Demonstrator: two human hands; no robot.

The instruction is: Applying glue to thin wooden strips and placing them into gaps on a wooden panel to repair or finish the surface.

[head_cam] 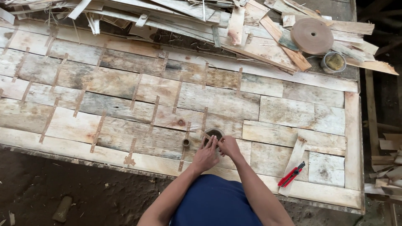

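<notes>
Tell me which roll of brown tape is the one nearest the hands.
The small tape roll, on the veneer sheet just beside the left hand. The big flat roll lies far off on the scrap pile at the table's back.

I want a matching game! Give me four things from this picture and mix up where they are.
Things:
1. Red cutter
2. Big brown tape roll
3. Small tape roll
4. Small round tub

Places:
A. On the scrap wood pile, far right
B. Just beyond the fingertips of both hands
C. Near edge of the boards, right of the right hand
D. Just left of the left hand

Pairs: 1-C, 2-A, 3-D, 4-B
</notes>
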